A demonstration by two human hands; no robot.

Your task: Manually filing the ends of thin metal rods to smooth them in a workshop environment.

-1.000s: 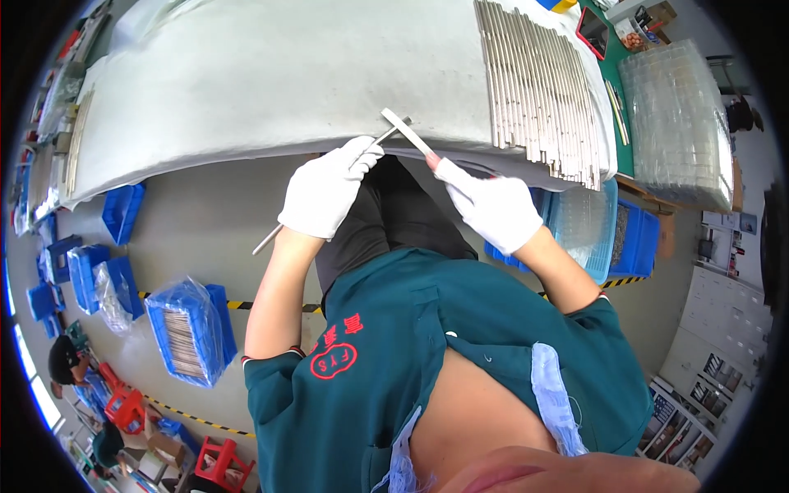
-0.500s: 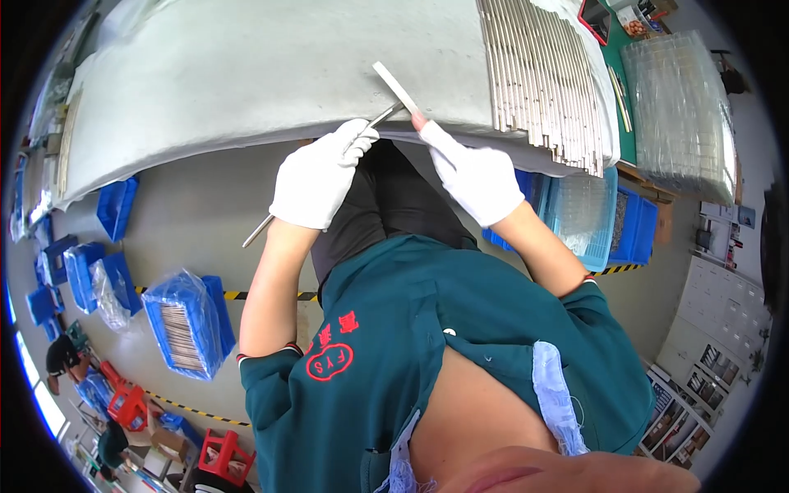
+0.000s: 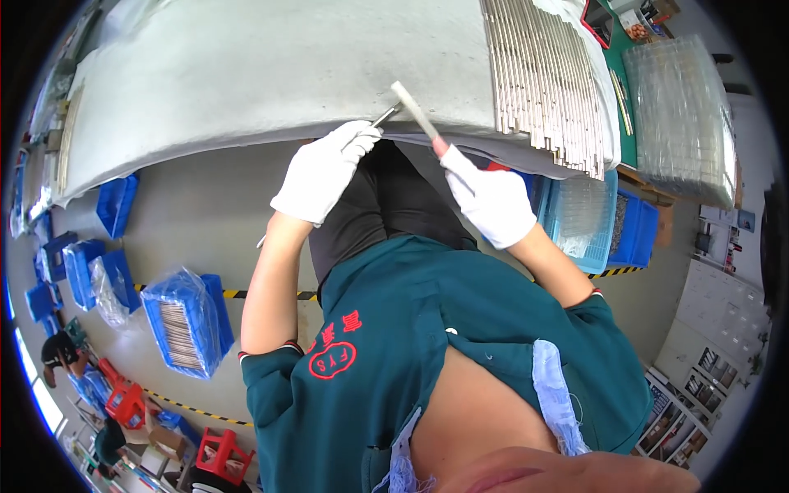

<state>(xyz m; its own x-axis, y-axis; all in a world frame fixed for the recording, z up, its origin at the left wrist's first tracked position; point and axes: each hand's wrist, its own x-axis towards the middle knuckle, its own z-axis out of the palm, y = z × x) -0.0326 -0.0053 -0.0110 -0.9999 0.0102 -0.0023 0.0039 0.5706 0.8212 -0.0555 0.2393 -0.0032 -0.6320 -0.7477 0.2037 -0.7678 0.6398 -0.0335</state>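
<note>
My left hand [image 3: 325, 172], in a white glove, is closed around a thin metal rod [image 3: 386, 116]. The rod's far end pokes out past my fingers at the near edge of the cloth-covered table [image 3: 271, 74]. My right hand [image 3: 491, 197], gloved with a bare fingertip showing, grips a flat white stick [image 3: 417, 111]. This stick slants up and left and crosses the rod's tip; whether they touch I cannot tell. Most of the rod's rear part is hidden by my left hand and forearm.
Many metal rods [image 3: 542, 82] lie side by side at the table's right. Beyond them stands a stack of clear plastic trays [image 3: 680, 115]. Blue bins [image 3: 633, 230] sit below right. On the left floor is a plastic-lined blue crate [image 3: 215, 316] of rods. People work at far lower left.
My right hand and the white stick have shifted right and slightly toward me. My left hand stays almost in place, while the rod's rear end now shows less beside my forearm.
</note>
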